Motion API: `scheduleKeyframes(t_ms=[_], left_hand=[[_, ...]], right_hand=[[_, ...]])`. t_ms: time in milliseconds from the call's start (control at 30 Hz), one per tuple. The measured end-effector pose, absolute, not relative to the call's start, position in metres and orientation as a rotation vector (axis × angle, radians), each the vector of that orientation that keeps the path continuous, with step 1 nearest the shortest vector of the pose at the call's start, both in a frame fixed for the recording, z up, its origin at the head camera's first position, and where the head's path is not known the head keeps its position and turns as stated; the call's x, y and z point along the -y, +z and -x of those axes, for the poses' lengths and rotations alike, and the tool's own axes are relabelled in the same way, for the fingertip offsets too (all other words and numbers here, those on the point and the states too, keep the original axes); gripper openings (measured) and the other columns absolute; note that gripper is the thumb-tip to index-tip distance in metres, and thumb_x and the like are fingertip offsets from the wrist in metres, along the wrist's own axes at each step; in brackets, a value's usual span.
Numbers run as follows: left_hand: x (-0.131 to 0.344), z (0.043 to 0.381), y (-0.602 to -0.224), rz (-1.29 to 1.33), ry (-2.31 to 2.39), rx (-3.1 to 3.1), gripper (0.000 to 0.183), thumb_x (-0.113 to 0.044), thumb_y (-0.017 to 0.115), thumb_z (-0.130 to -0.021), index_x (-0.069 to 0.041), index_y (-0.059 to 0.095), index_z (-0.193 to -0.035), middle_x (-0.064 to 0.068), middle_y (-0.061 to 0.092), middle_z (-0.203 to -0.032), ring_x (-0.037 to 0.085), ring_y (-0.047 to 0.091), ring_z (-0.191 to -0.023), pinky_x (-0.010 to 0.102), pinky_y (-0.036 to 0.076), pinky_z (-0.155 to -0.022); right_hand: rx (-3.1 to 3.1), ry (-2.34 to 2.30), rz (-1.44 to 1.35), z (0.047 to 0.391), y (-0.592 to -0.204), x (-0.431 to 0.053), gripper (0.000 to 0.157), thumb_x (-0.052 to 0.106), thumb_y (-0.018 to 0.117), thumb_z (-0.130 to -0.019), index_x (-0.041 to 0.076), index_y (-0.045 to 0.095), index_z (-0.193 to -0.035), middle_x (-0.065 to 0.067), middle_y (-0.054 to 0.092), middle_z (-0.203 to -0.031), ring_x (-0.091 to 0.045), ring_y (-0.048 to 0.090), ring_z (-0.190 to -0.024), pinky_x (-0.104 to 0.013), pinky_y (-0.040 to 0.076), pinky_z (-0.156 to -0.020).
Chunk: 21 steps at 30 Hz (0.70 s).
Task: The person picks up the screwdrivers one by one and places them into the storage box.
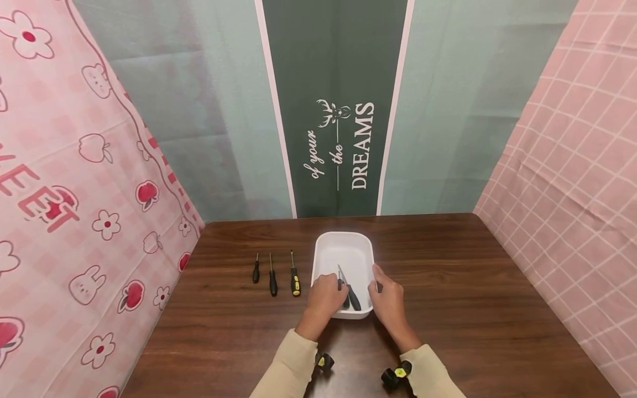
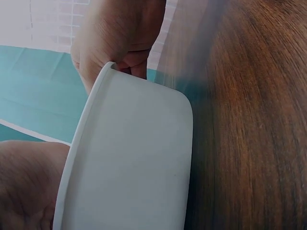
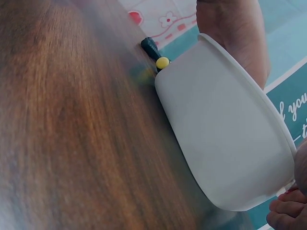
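A white tray (image 1: pixel 343 251) stands on the table, with dark-handled screwdrivers (image 1: pixel 354 299) lying in its near half. My left hand (image 1: pixel 320 298) reaches over the tray's left side, fingers curled round a dark handle that shows only in part beside them. On the right, my right hand (image 1: pixel 388 296) grips the tray's rim, its curled fingers (image 3: pixel 287 211) close against the wall in the right wrist view. The left wrist view has the tray's near wall in front, hiding what lies inside.
Left of the tray lie a small black screwdriver (image 1: pixel 256 272), a longer black screwdriver (image 1: pixel 273 283) and a black-and-yellow screwdriver (image 1: pixel 296 281), side by side. The brown wooden table (image 1: pixel 448 265) meets a green curtain (image 1: pixel 448 110) behind and pink cloths at both sides.
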<state>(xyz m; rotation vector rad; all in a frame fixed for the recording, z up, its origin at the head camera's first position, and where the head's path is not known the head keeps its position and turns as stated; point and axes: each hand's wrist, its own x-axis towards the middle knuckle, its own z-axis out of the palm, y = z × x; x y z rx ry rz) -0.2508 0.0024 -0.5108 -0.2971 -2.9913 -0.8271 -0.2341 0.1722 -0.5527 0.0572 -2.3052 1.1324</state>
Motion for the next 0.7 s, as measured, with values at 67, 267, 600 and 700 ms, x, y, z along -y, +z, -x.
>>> scheduleKeyframes(t_ms=[67, 267, 600, 700], left_hand=[[-0.0021, 0.2503, -0.5107, 0.294, -0.828, 2.992, 0.030, -0.021, 0.067, -0.091, -0.011, 0.052, -0.066, 0.000, 0.049, -0.058, 0.016, 0.047, -0.053, 0.032, 0.041, -0.051], [-0.0019, 0.2509, -0.5131, 0.301, -0.786, 2.981, 0.030, -0.020, 0.068, -0.089, -0.011, 0.053, -0.065, 0.001, 0.050, -0.058, 0.017, 0.048, -0.053, 0.034, 0.042, -0.052], [-0.0056, 0.2532, -0.5181, 0.304, -0.690, 3.008, 0.029, -0.022, 0.068, -0.090, -0.009, 0.056, -0.066, 0.002, 0.053, -0.059, 0.016, 0.050, -0.053, 0.034, 0.045, -0.054], [-0.0069, 0.2525, -0.5178, 0.298, -0.635, 3.010, 0.029, -0.023, 0.068, -0.090, -0.008, 0.058, -0.067, 0.003, 0.055, -0.060, 0.017, 0.051, -0.054, 0.035, 0.046, -0.054]], right_hand=[[2.309, 1.134, -0.053, 0.2343, -0.5527, -0.1717, 0.039, -0.010, 0.066, -0.084, -0.011, 0.065, -0.123, -0.026, 0.065, -0.124, -0.038, 0.064, -0.116, -0.051, 0.049, -0.095], [2.322, 1.137, -0.047, 0.2346, -0.5526, -0.1710, 0.040, -0.010, 0.066, -0.084, -0.011, 0.064, -0.124, -0.025, 0.064, -0.126, -0.038, 0.063, -0.117, -0.051, 0.048, -0.096], [2.318, 1.121, -0.034, 0.2355, -0.5536, -0.1700, 0.039, -0.011, 0.067, -0.084, -0.011, 0.065, -0.123, -0.025, 0.065, -0.125, -0.038, 0.064, -0.116, -0.051, 0.048, -0.095], [2.318, 1.117, -0.031, 0.2355, -0.5535, -0.1697, 0.039, -0.010, 0.067, -0.084, -0.011, 0.065, -0.123, -0.025, 0.065, -0.124, -0.038, 0.064, -0.116, -0.051, 0.048, -0.095]])
